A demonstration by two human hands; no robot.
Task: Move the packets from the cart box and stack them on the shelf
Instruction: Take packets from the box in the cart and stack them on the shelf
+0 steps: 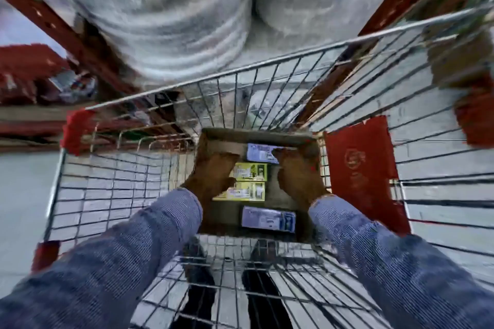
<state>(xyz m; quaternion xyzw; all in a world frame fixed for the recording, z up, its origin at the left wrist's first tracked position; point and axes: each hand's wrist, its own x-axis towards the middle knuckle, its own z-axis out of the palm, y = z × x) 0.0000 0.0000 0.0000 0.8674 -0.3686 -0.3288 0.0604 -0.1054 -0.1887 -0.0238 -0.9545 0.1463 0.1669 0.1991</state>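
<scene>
Head view: looking down into a wire cart point(112, 184), both arms reaching in; blurred throughout.
Box: open cardboard box point(256, 136) on the cart floor, against the far end.
Packets: four showing in the box — purple far packet point(260, 153), two yellow packets point(252, 171) and point(247, 191) mid-box, purple near packet point(268, 219) closest to the body.
Left hand point(211, 177): down in the box at its left side, fingers curled onto the left ends of the yellow packets; actual grip not clear enough to tell.
Right hand point(298, 176): at the right side of the box, fingertips touching the purple far packet's right end; held or merely touched — cannot tell.
Shelf: red racking point(53, 24) beyond the cart with large wrapped bales point(165, 21); no packets on it in view.
Risk, grip: packets look slick and flat; lifting several by their ends could let the middle one slide out.
Risk, box: deep walls, tight fit — knuckles or packet corners may catch the rim.
Risk, cart: on wheels, likely to roll if leaned on.
Writing: print on the packets and a pale logo on the red cart panel point(361, 165), all too blurred to read.
</scene>
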